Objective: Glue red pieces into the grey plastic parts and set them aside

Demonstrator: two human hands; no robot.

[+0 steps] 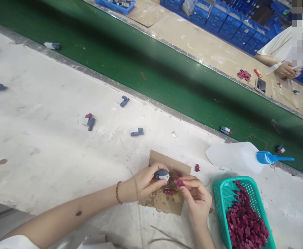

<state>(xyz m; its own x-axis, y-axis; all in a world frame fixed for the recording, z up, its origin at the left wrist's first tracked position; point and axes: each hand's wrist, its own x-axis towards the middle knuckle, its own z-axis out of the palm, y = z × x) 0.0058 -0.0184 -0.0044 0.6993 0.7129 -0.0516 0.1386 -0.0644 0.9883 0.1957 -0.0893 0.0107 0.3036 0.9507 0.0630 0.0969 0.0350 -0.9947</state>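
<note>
My left hand [147,183] pinches a small dark-blue and white plastic part [162,175] between thumb and fingers. Facing it, my right hand [196,197] grips a small maroon plastic piece [178,182] by thumb and fingertips. The two pieces are close but apart. Both hands are over a stained piece of brown cardboard [164,204] lying on the white table. Two more maroon pieces lie on that cardboard, one [168,191] below the held parts and one partly hidden behind my right fingers. Another maroon piece [197,168] is on the table just right of the cardboard.
A green basket [220,207] of maroon pieces stands at my right. Behind it lies a white bottle [234,155] with a blue nozzle. Blue-and-white assemblies [137,131] are scattered leftward. Beyond runs a green conveyor belt [167,76] carrying several parts; a co-worker's hand [286,70] is across it.
</note>
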